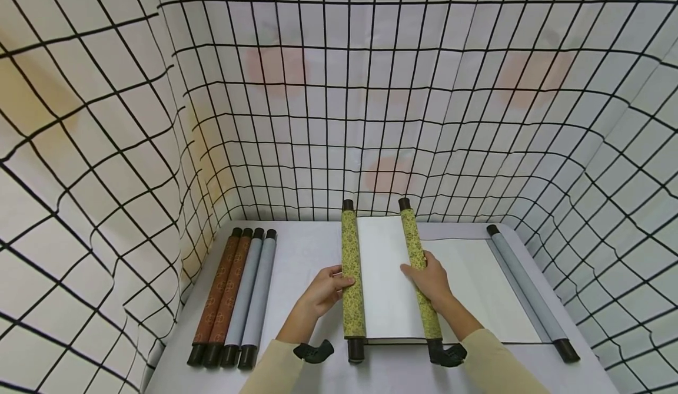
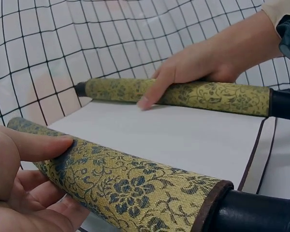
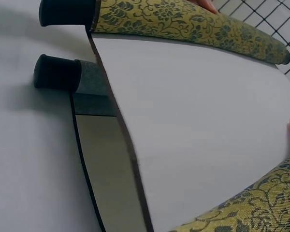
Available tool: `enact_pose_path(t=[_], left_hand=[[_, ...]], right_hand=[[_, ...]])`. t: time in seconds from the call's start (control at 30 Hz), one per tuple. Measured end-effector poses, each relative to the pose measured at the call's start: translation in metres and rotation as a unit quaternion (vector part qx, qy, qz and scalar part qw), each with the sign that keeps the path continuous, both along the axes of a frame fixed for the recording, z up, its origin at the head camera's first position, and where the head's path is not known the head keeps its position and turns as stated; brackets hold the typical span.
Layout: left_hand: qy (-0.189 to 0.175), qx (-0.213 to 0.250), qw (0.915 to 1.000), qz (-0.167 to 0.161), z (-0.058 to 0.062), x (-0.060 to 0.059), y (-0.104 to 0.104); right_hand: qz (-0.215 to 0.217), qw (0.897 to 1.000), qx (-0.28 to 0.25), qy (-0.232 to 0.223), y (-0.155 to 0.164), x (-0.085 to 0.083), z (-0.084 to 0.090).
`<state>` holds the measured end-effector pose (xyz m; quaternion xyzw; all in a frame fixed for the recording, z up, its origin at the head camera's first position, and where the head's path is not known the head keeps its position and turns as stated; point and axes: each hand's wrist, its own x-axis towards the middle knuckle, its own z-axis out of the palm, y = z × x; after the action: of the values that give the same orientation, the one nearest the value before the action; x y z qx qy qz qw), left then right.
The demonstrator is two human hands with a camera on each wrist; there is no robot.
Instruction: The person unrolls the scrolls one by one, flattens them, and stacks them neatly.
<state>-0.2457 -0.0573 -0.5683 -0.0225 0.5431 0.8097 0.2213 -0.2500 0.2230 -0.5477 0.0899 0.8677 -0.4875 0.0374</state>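
Observation:
A scroll with yellow, blue-flowered brocade is held partly unrolled, its blank white paper [image 1: 389, 279] stretched between two rolled ends. My left hand [image 1: 324, 291] grips the left rolled end [image 1: 352, 314], thumb on top and fingers curled beneath, as the left wrist view shows. My right hand [image 1: 431, 279] holds the right rolled end [image 1: 414, 241], its thumb reaching over onto the paper's edge. Below lies a second, grey-blue scroll, unrolled with a cream sheet [image 1: 471, 288] and a far right roller [image 1: 532, 294]. Its other roller [image 3: 89, 77] shows under the brocade scroll in the right wrist view.
At the left of the white table [image 1: 302, 247], two brown patterned scrolls [image 1: 225, 294] and two grey-blue scrolls [image 1: 254, 294] lie rolled side by side. Black wire mesh [image 1: 323, 105] stands around the back and sides. Dark devices [image 1: 313, 351] sit at both wrists.

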Motion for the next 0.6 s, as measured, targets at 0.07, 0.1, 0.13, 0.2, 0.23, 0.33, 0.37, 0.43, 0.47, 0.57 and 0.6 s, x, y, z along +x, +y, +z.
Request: enact_pose_path(t=[0.07,0.1,0.13,0.2,0.23,0.33,0.37,0.43,0.47,0.57,0.6], left_hand=[[-0.001,-0.003,1.0,0.001,0.0,0.0,0.0],[-0.001,-0.003,1.0,0.001,0.0,0.0,-0.001],[-0.001,-0.003,1.0,0.001,0.0,0.0,-0.001],[-0.002,-0.002,1.0,0.002,0.0,0.0,-0.003],[-0.001,-0.003,1.0,0.002,-0.001,0.0,-0.004],[0.002,-0.004,1.0,0.0,-0.002,-0.001,-0.006],[0.002,-0.005,1.0,0.001,-0.002,-0.001,-0.006],[-0.001,-0.006,1.0,0.002,-0.003,-0.001,-0.007],[-0.001,-0.006,1.0,0.002,-0.003,-0.001,-0.008],[-0.004,-0.003,1.0,0.004,-0.003,0.0,-0.007],[-0.005,-0.003,1.0,0.004,-0.003,0.0,-0.007]], right_hand=[[0.006,1.0,-0.002,0.002,0.003,-0.001,0.0],[0.008,1.0,-0.003,0.002,0.005,-0.001,0.0],[0.011,1.0,-0.01,0.001,0.006,-0.001,0.0],[0.014,1.0,-0.017,-0.002,0.009,-0.002,0.001],[0.012,1.0,-0.022,-0.005,0.01,-0.003,0.001],[0.008,0.999,-0.03,-0.016,0.013,-0.004,0.002],[0.008,0.999,-0.031,-0.019,0.014,-0.004,0.001],[0.007,0.999,-0.035,-0.026,0.016,-0.005,0.001],[0.009,0.999,-0.04,-0.028,0.016,-0.005,0.001],[0.008,0.999,-0.026,-0.024,0.018,-0.006,0.002],[0.007,1.0,-0.018,-0.021,0.019,-0.005,0.002]])
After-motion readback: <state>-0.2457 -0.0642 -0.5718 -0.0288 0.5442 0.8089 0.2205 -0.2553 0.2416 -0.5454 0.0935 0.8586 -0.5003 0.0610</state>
